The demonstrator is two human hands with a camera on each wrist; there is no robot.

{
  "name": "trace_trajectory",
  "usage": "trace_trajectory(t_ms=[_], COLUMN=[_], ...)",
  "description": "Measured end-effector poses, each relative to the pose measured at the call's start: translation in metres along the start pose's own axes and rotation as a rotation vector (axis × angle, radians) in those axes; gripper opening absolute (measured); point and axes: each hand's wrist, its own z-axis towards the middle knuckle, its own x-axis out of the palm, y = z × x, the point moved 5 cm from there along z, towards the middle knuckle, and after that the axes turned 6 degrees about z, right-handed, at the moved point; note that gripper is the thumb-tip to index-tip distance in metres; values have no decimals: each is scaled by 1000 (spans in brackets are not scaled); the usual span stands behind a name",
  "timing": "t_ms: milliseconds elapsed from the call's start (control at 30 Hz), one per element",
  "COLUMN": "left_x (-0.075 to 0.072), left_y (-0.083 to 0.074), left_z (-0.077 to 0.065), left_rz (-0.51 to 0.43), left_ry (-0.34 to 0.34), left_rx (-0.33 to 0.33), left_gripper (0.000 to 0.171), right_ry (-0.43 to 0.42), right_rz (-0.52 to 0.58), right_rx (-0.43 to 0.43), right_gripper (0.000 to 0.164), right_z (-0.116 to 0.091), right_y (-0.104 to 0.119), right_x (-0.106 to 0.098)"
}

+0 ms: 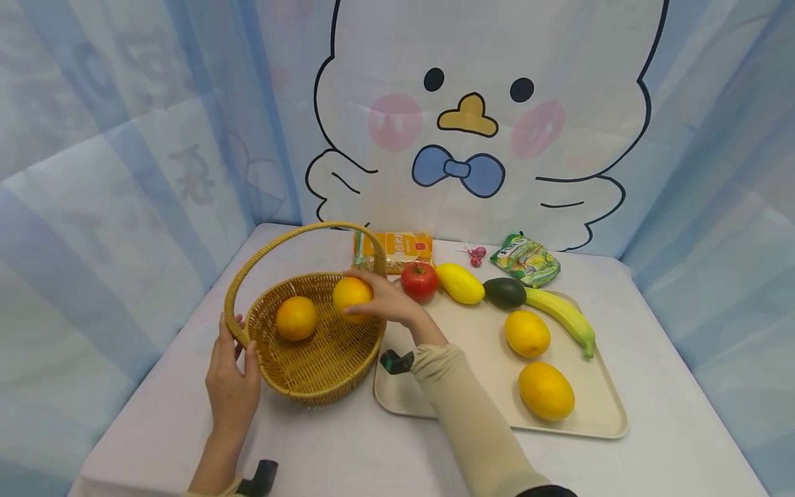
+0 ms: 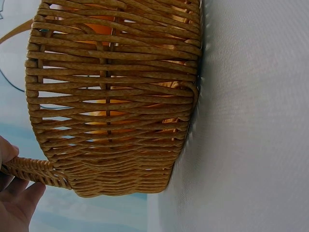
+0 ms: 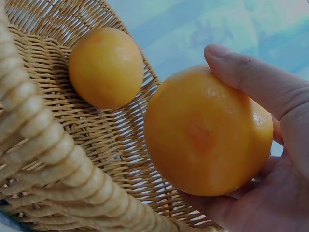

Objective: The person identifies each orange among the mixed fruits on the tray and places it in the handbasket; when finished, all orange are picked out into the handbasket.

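A woven wicker basket (image 1: 323, 376) with a tall arched handle (image 1: 273, 243) stands on the left of the table. My left hand (image 1: 232, 383) grips the foot of that handle on the basket's left side; in the left wrist view, thumb and fingers (image 2: 30, 195) lie on both sides of it. Inside, an orange (image 1: 296, 318) rests toward the left. My right hand (image 1: 391, 304) holds another orange (image 3: 207, 135) within the basket's right part, beneath the handle. The right wrist view has the thumb on top of this orange and the fingers partly hidden behind it.
A beige tray (image 1: 459, 373) carries a red apple (image 1: 419, 281), a yellow mango-like fruit (image 1: 460, 284), a dark green avocado (image 1: 505, 293), a banana (image 1: 562, 317) and two yellow-orange fruits (image 1: 546, 391). Behind are an orange packet (image 1: 400, 250), lollipops (image 1: 477, 255) and a green bag (image 1: 526, 261).
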Motion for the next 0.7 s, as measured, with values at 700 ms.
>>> trace_trajectory(t_ms=[700], left_x=[-1], left_y=[1], left_z=[-1], left_rz=[6], left_ry=[17], left_rx=[-6], left_gripper=[67], right_ry=[36], right_rz=[-64], right_rx=[90], right_gripper=[74], right_z=[25], right_y=[-14], right_x=[14])
